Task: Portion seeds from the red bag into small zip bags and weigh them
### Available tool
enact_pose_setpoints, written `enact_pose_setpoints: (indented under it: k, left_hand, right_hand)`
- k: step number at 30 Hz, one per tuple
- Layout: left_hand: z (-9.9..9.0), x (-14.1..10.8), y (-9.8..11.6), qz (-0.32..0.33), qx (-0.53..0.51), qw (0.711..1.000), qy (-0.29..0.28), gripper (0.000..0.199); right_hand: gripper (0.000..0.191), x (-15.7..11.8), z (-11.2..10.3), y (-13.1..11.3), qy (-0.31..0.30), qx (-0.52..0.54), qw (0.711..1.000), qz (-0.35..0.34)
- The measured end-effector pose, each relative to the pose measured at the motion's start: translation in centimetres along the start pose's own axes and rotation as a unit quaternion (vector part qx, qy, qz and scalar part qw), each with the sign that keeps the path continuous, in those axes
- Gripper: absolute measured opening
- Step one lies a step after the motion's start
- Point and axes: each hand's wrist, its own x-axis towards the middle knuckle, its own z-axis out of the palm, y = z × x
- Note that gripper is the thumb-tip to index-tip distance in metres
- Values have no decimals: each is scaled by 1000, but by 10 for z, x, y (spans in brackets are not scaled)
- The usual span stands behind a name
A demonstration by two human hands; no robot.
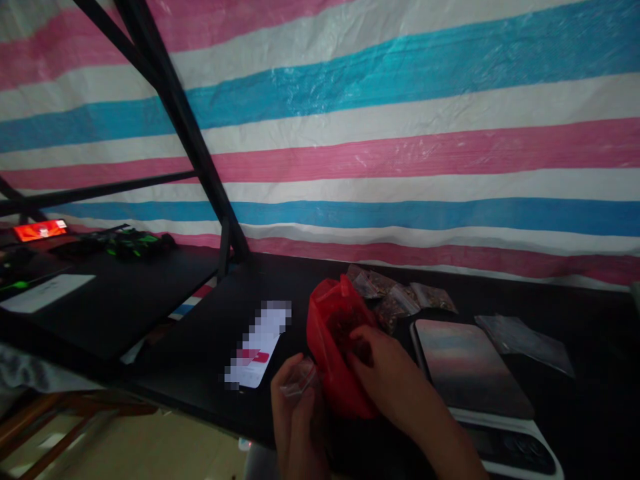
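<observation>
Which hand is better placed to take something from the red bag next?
Probably the right hand: it is at the opening of the red bag. The left hand, beside that bag, is occupied with a clear plastic bag.

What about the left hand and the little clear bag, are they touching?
Touching. The head view shows the left hand curled around the little clear bag, with the plastic held between its thumb and fingers.

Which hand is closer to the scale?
Right. The right hand is at the mouth of the red bag, just left of the scale; the left hand, holding clear plastic, is farther left, past the red bag.
</observation>
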Motion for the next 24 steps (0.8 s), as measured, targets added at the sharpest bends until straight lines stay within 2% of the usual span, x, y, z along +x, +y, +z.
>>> enact_pose_setpoints:
  k: [4, 8, 12, 15, 19, 21, 24]
  left_hand:
    - [2, 0, 7, -62, -71, 995, -6, 56]
    - [9, 0, 12, -60, -96, 993, -23, 53]
    - [9, 2, 13, -54, -55, 996, -46, 50]
    - [3, 1, 19, -3, 14, 999, -34, 58]
    - [5, -5, 39, 124, 132, 983, -28, 64]
    - [17, -8, 50, 165, 179, 967, -70, 59]
    - [46, -5, 60, 182, 218, 941, -186, 48]
  right_hand:
    - [30, -3, 5, -6, -17, 21, 1000, -14]
    - [29, -2, 4, -6, -27, 89, 996, -19]
    - [28, 2, 3, 4, -21, 121, 992, -12]
    - [28, 5, 1, 10, -19, 143, 990, 0]
    - [31, 6, -8, 11, 3, 223, 974, 22]
    - [34, 5, -16, 9, 35, 282, 958, 21]
    - [44, 2, -32, 4, 96, 344, 934, 15]
